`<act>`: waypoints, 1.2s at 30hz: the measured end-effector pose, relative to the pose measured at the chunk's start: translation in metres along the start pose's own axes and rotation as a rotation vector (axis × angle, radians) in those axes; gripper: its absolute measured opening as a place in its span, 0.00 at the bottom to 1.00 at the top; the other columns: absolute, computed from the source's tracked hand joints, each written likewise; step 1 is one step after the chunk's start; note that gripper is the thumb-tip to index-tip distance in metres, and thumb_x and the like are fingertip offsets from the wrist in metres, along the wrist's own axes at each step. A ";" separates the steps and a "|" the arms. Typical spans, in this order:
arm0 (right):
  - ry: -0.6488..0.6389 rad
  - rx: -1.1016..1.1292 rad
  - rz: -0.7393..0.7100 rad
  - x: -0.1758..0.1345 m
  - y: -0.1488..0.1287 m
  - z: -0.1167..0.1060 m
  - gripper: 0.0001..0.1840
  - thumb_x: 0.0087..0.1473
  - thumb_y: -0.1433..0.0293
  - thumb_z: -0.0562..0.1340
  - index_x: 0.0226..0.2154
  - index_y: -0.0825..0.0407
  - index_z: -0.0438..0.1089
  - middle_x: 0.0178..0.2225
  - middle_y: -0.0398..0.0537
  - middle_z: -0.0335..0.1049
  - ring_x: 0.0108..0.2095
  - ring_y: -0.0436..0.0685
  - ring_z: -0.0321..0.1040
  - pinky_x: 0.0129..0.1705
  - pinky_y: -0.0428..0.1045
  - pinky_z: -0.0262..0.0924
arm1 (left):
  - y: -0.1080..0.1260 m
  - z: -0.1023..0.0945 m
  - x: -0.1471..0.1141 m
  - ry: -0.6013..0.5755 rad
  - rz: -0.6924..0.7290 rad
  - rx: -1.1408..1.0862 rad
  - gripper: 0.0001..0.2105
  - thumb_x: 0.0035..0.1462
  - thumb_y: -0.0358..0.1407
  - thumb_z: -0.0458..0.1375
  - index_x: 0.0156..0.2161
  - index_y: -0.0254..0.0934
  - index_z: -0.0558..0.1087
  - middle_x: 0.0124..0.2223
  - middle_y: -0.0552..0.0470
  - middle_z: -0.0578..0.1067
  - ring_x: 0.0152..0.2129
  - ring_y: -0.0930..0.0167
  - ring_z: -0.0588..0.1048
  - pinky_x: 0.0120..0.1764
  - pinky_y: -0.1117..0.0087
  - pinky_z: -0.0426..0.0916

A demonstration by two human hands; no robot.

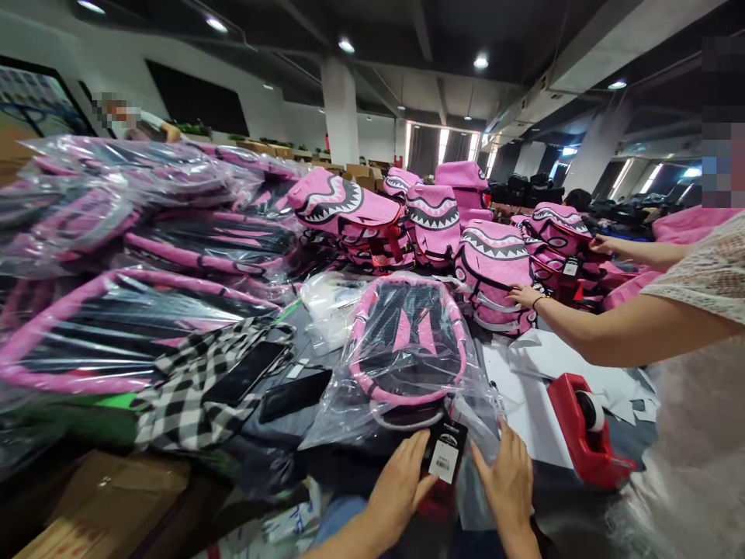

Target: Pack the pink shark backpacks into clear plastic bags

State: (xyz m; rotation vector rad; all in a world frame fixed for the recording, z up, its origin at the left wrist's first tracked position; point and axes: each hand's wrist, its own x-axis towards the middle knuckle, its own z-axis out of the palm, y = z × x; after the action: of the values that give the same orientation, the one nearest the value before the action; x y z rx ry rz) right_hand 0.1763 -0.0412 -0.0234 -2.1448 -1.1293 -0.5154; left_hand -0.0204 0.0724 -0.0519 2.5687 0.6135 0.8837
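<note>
A pink and black backpack lies in a clear plastic bag on the table before me, its top handle toward me. A black hang tag with a white barcode label hangs off the near end. Along the tag's left edge, my left hand is closed on it, thumb below the fingers. My right hand is closed on the loose mouth of the bag, right of the tag. A red piece, partly hidden, shows below the tag.
Bagged backpacks are piled on the left. Unbagged pink backpacks with shark-mouth prints stand behind, a co-worker's hands among them. A red tape dispenser sits right, by white paper. Phones, checkered cloth and a cardboard box are left.
</note>
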 end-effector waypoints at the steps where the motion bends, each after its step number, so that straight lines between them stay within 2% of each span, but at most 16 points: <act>1: -0.092 -0.010 0.041 0.004 0.001 0.004 0.30 0.63 0.52 0.53 0.55 0.56 0.69 0.45 0.64 0.78 0.43 0.69 0.76 0.42 0.60 0.68 | 0.004 0.012 0.002 -0.019 -0.126 -0.056 0.28 0.60 0.33 0.58 0.65 0.35 0.62 0.59 0.36 0.75 0.55 0.57 0.75 0.55 0.55 0.72; 3: -0.272 -0.004 0.121 0.009 0.005 0.008 0.22 0.61 0.59 0.54 0.51 0.50 0.73 0.40 0.57 0.80 0.35 0.65 0.77 0.35 0.54 0.66 | 0.009 0.028 0.013 -0.050 -0.366 -0.194 0.23 0.59 0.34 0.58 0.60 0.35 0.68 0.51 0.40 0.79 0.49 0.59 0.78 0.53 0.56 0.72; 6: -0.413 0.104 0.194 0.008 0.015 0.004 0.16 0.57 0.62 0.57 0.42 0.46 0.77 0.36 0.51 0.80 0.33 0.63 0.77 0.33 0.51 0.62 | 0.013 0.030 0.033 -0.072 -0.674 -0.541 0.12 0.56 0.40 0.60 0.42 0.36 0.77 0.33 0.50 0.79 0.34 0.63 0.78 0.44 0.62 0.71; 9: -0.567 0.419 0.207 0.007 0.017 -0.009 0.16 0.53 0.58 0.59 0.33 0.50 0.78 0.31 0.50 0.78 0.34 0.63 0.74 0.36 0.52 0.63 | 0.018 0.015 0.042 -0.112 -0.817 -0.894 0.18 0.48 0.51 0.66 0.31 0.35 0.75 0.29 0.50 0.77 0.29 0.65 0.76 0.36 0.66 0.69; 12: -0.787 0.792 0.263 0.007 0.006 -0.023 0.23 0.49 0.51 0.64 0.30 0.54 0.78 0.29 0.47 0.76 0.34 0.62 0.72 0.39 0.52 0.64 | 0.026 0.004 0.044 -0.102 -0.826 -1.126 0.23 0.40 0.55 0.70 0.29 0.35 0.75 0.31 0.50 0.77 0.31 0.65 0.75 0.37 0.67 0.67; 15: -0.888 1.061 0.400 0.005 -0.006 -0.035 0.26 0.47 0.48 0.69 0.35 0.55 0.79 0.32 0.47 0.77 0.35 0.60 0.72 0.45 0.54 0.64 | 0.032 0.009 0.045 -0.029 -0.792 -1.179 0.24 0.37 0.54 0.72 0.27 0.35 0.73 0.30 0.52 0.76 0.31 0.67 0.73 0.39 0.67 0.65; 18: -0.902 1.223 0.484 -0.002 -0.007 -0.042 0.31 0.50 0.42 0.66 0.39 0.54 0.79 0.34 0.50 0.78 0.37 0.61 0.73 0.47 0.56 0.65 | 0.030 0.020 0.044 -0.057 -0.767 -1.056 0.25 0.40 0.58 0.68 0.27 0.36 0.70 0.26 0.55 0.71 0.26 0.69 0.70 0.34 0.69 0.63; 21: -0.836 1.169 0.544 -0.015 -0.001 -0.037 0.39 0.56 0.37 0.55 0.40 0.54 0.79 0.35 0.54 0.78 0.37 0.62 0.74 0.44 0.56 0.66 | 0.029 0.023 0.040 -0.098 -0.701 -0.782 0.22 0.49 0.56 0.62 0.26 0.38 0.68 0.24 0.54 0.71 0.25 0.68 0.70 0.31 0.69 0.61; 23: -0.725 0.973 0.508 -0.027 0.003 -0.028 0.41 0.51 0.34 0.57 0.37 0.54 0.78 0.34 0.54 0.79 0.35 0.63 0.74 0.40 0.54 0.67 | 0.032 0.019 0.038 -0.213 -0.591 -0.471 0.17 0.58 0.50 0.59 0.27 0.37 0.71 0.26 0.51 0.74 0.28 0.64 0.74 0.33 0.67 0.62; 25: -0.594 0.733 0.428 -0.042 0.005 -0.016 0.38 0.46 0.34 0.60 0.33 0.53 0.76 0.31 0.53 0.79 0.33 0.64 0.74 0.36 0.52 0.66 | 0.038 0.009 0.039 -0.414 -0.406 -0.083 0.12 0.63 0.43 0.57 0.34 0.37 0.75 0.29 0.48 0.78 0.30 0.60 0.78 0.34 0.65 0.64; 27: -0.468 0.513 0.387 -0.057 0.009 -0.007 0.33 0.51 0.37 0.58 0.32 0.49 0.74 0.27 0.50 0.77 0.29 0.63 0.75 0.31 0.50 0.63 | 0.043 -0.002 0.046 -0.564 -0.230 0.179 0.08 0.64 0.37 0.58 0.43 0.37 0.76 0.33 0.45 0.80 0.32 0.58 0.79 0.35 0.64 0.67; 29: -0.355 0.328 0.350 -0.071 0.014 -0.001 0.30 0.60 0.41 0.52 0.33 0.47 0.73 0.22 0.47 0.75 0.24 0.61 0.75 0.25 0.48 0.60 | 0.048 -0.012 0.061 -0.551 -0.005 0.269 0.08 0.64 0.33 0.58 0.47 0.36 0.75 0.39 0.43 0.80 0.37 0.58 0.79 0.40 0.62 0.68; 30: -0.301 0.250 0.312 -0.078 0.017 0.000 0.29 0.62 0.42 0.49 0.33 0.46 0.72 0.21 0.46 0.74 0.22 0.61 0.74 0.24 0.48 0.58 | 0.050 -0.016 0.071 -0.503 0.157 0.272 0.08 0.65 0.31 0.57 0.48 0.37 0.74 0.44 0.42 0.80 0.42 0.58 0.78 0.44 0.61 0.68; 32: -0.204 0.151 0.204 -0.091 0.020 0.002 0.29 0.66 0.45 0.46 0.36 0.45 0.73 0.21 0.47 0.74 0.21 0.61 0.75 0.23 0.48 0.59 | 0.053 -0.018 0.094 -0.409 0.571 0.248 0.08 0.67 0.29 0.54 0.47 0.38 0.74 0.51 0.42 0.78 0.50 0.59 0.74 0.50 0.60 0.66; 34: -0.114 0.131 0.090 -0.106 0.019 0.002 0.30 0.69 0.48 0.44 0.40 0.48 0.74 0.25 0.50 0.77 0.23 0.61 0.77 0.25 0.48 0.63 | 0.054 -0.010 0.117 -0.409 0.951 0.207 0.05 0.67 0.30 0.56 0.41 0.38 0.75 0.47 0.45 0.79 0.48 0.63 0.74 0.50 0.62 0.65; 36: -0.031 0.135 0.003 -0.122 0.016 -0.001 0.28 0.70 0.52 0.45 0.43 0.50 0.74 0.28 0.51 0.79 0.23 0.59 0.76 0.24 0.48 0.64 | 0.052 0.004 0.133 -0.476 1.156 0.185 0.09 0.62 0.30 0.62 0.29 0.40 0.73 0.33 0.52 0.79 0.37 0.67 0.76 0.42 0.66 0.66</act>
State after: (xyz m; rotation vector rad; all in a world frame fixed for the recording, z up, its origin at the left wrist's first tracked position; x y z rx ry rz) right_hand 0.1225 -0.1190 -0.1027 -2.0444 -1.1446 -0.3942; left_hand 0.0915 0.0948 0.0341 3.0450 -1.0687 0.4145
